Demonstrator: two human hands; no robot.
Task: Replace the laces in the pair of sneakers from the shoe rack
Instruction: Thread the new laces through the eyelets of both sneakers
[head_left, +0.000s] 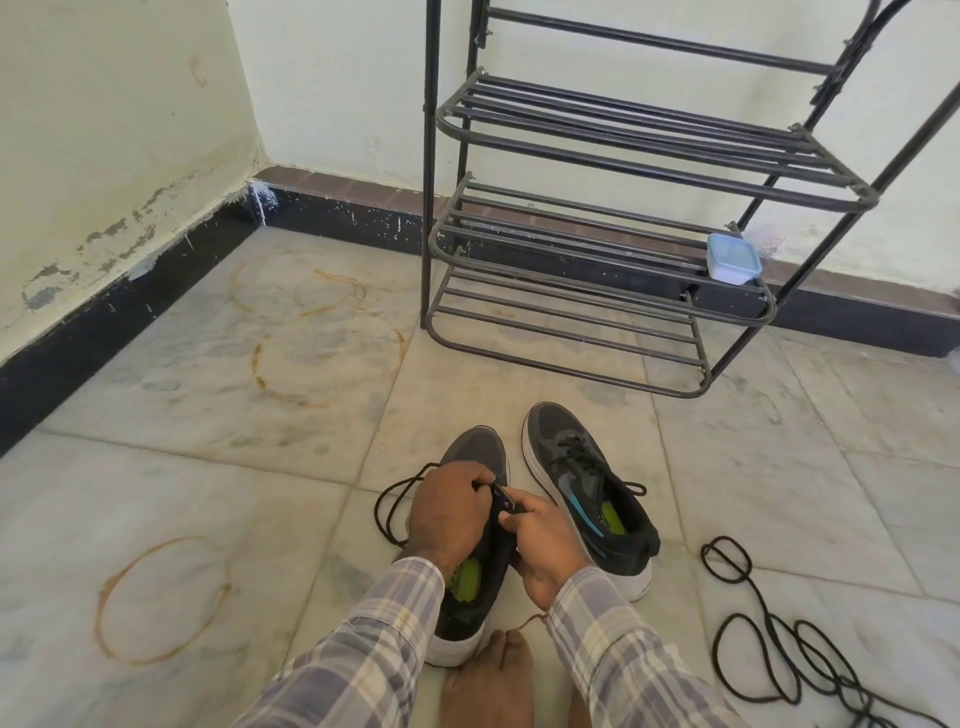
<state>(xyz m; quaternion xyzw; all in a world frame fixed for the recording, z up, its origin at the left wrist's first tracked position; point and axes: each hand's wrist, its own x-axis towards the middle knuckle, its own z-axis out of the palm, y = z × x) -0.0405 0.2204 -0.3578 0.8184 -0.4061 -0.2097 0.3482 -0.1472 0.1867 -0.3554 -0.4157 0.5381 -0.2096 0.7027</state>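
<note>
Head view, sneaker toe away, left grip pinching lace, right grip holding sneaker

Left hand pinching black lace, right hand gripping sneaker, second sneaker beside

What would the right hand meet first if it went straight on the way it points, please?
Most likely the left hand, just ahead over the sneaker, though depth is unclear.

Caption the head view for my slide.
Left hand and right hand work a black lace on one dark grey white-soled sneaker.
</note>
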